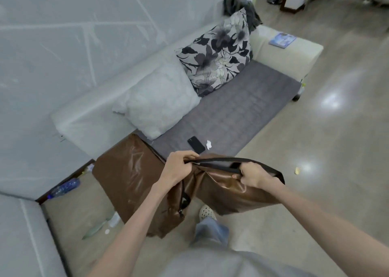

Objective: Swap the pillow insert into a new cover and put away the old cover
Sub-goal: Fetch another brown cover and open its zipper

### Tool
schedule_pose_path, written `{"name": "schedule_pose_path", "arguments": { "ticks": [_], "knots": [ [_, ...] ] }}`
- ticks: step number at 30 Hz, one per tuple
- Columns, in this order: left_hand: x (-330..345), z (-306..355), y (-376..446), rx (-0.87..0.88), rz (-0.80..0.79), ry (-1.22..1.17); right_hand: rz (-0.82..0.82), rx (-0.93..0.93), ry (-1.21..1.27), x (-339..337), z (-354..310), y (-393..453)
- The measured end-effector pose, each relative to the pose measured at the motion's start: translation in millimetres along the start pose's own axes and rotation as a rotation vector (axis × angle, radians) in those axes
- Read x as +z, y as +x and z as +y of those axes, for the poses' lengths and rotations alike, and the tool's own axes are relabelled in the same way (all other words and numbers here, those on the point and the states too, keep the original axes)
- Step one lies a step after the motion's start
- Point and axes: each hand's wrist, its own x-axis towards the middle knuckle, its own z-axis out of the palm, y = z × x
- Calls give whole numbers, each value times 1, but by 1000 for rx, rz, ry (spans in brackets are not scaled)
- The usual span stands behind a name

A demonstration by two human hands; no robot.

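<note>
The brown glossy cover [231, 190] hangs over the floor at the sofa's near end, its dark-edged opening stretched between the left hand [179, 167] and right hand [252, 174], each grip curled tight on the rim. The bare white insert [157, 101] leans against the sofa [284, 53] back, apart from the cover. The slick fabric could slip from either grip while stuffing. A phone [196, 144] lies just beyond the opening and could be knocked off; a floral pillow [219, 55] crowds the insert's far side.

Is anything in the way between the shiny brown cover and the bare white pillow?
Nothing visible blocks it. Both hands hold the shiny brown cover open; the bare white pillow insert sits beyond on the sofa, the black phone lying low between them.
</note>
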Motion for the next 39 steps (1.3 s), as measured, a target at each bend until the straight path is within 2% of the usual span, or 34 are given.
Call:
{"name": "schedule_pose_path", "arguments": {
  "ticks": [4, 9, 13, 16, 18, 21, 27, 29, 32, 35, 37, 39],
  "knots": [
    [-22, -23, 74, 36, -114, 20, 113, 30, -50, -43, 2, 59],
    [-40, -48, 118, -44, -206, 67, 206, -115, -112, -89, -5, 119],
    [-49, -71, 131, -117, -150, 78, 238, -334, -175, -121, -9, 172],
    [-51, -78, 143, -201, -108, 81, 365, -477, -243, -137, -13, 203],
    [-56, -85, 156, -262, -90, 68, 449, -511, -237, -148, -15, 224],
    [-69, -97, 178, -354, -37, 74, 476, -513, -198, -165, -14, 259],
    [-74, -74, 232, -290, 58, 187, 375, -855, -326, -212, -34, 330],
    [-72, -66, 251, -289, 61, 237, 226, -963, -293, -222, -37, 362],
    [-73, -57, 271, -321, 108, 278, -80, -928, -322, -226, -30, 412],
    [-79, -55, 272, -351, 167, 394, -197, -769, -167, -223, -19, 440],
    [-86, -60, 265, -471, 278, 490, -212, -774, -92, -217, -14, 452],
    [-96, -67, 251, -786, 463, 478, -239, -745, -29, -216, -12, 463]
  ]
}}
